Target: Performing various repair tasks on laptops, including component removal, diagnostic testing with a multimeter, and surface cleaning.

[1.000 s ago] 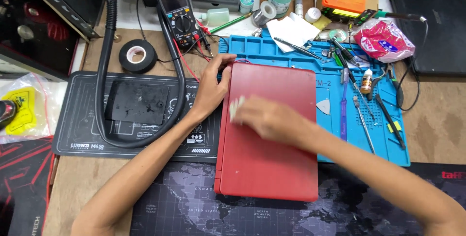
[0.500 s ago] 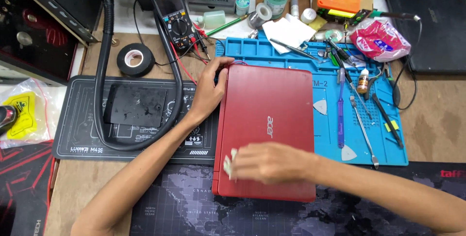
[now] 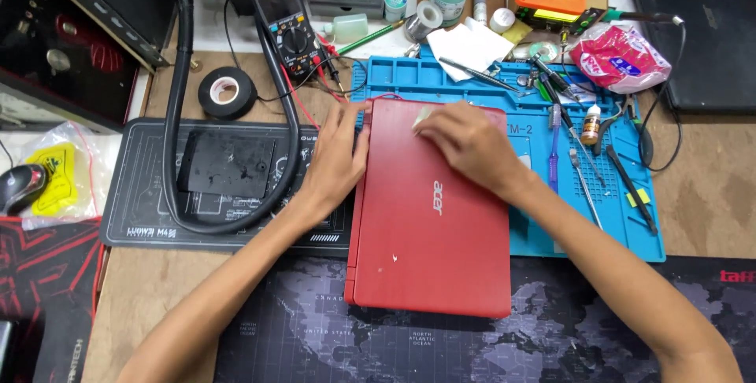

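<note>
Cluttered with tools, the table (image 3: 157,288) carries a closed red laptop (image 3: 433,225) at its middle. It looks stiff, smooth-lidded and fairly heavy, best gripped by its edges. At its far-left edge, the left hand (image 3: 335,162) rests, fingers loosely spread. Rightward, the right hand (image 3: 465,143) pinches a small pale wipe (image 3: 421,118) against the lid's far end.

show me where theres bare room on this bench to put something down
Free patches: the dark map mat left of the red laptop, between the forearms; bare wood right of the blue mat; wood beside the tape roll. Crowded: the bench's far edge and the blue mat's right side, full of tools. The left hand and right hand occupy the laptop.
</note>
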